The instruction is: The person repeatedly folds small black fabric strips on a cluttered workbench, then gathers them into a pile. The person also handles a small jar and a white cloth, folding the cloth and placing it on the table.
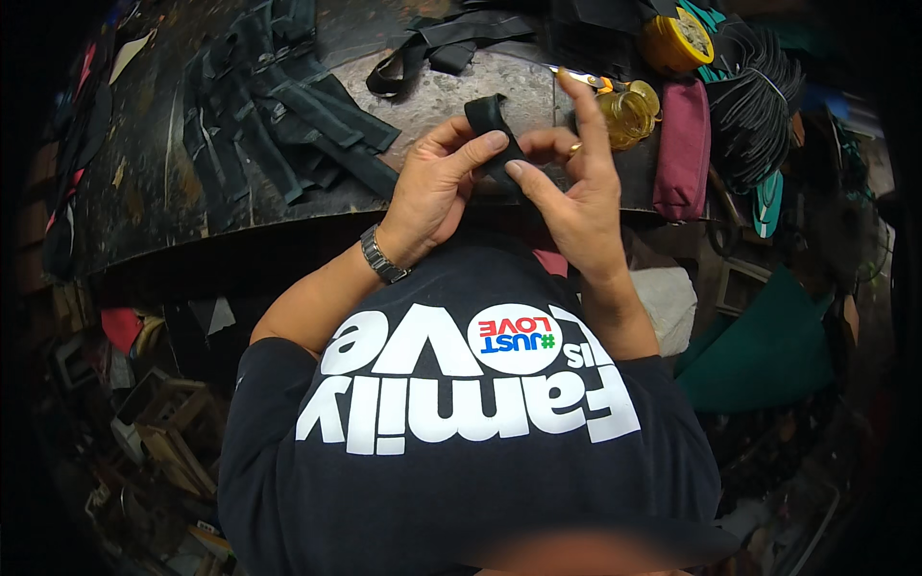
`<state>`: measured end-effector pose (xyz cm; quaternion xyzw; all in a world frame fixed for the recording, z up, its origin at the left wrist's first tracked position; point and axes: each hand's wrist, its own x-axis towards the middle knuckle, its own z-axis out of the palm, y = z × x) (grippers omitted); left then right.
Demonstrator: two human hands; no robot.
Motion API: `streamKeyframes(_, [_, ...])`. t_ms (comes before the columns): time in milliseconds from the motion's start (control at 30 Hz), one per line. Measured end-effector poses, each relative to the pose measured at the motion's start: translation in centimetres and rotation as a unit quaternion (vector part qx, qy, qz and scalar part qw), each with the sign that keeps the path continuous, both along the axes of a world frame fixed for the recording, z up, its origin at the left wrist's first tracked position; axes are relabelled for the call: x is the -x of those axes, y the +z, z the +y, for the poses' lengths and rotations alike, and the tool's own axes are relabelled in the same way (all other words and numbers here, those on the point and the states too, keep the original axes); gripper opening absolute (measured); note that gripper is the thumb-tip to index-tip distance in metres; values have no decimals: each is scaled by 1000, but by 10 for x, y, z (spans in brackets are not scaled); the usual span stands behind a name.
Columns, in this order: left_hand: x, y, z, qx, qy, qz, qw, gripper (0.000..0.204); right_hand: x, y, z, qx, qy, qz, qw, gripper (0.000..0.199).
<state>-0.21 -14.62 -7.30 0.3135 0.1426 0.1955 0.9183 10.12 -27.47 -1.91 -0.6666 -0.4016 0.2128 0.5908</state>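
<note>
A short black strap [488,113], folded over at its upper end, is held between my two hands above the near edge of the dark table. My left hand [434,184], with a metal watch at the wrist, pinches it with the thumb on top. At its lower right part, the thumb and a bent finger of my right hand [580,197] close on the strap, while another finger points up. Left of my hands lies a pile of black fabric strips [279,115]. A longer looped black strap [451,46] rests just beyond them.
Right of my hands are a yellowish transparent jar [624,117], a yellow tub [676,42], a maroon pouch [683,149] and a bundle of black cords [754,106]. Below the worn table [144,182] stand wooden frames [178,432] at left and green material [764,350] at right.
</note>
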Motion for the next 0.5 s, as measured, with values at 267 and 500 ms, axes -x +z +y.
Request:
streamKeyframes(267, [13, 3, 19, -159, 11, 49, 986, 15, -1, -11, 5, -13, 32, 82, 996, 91])
streamKeyframes(500, [17, 2, 19, -163, -6, 47, 985, 14, 6, -20, 16, -106, 7, 194, 975, 82])
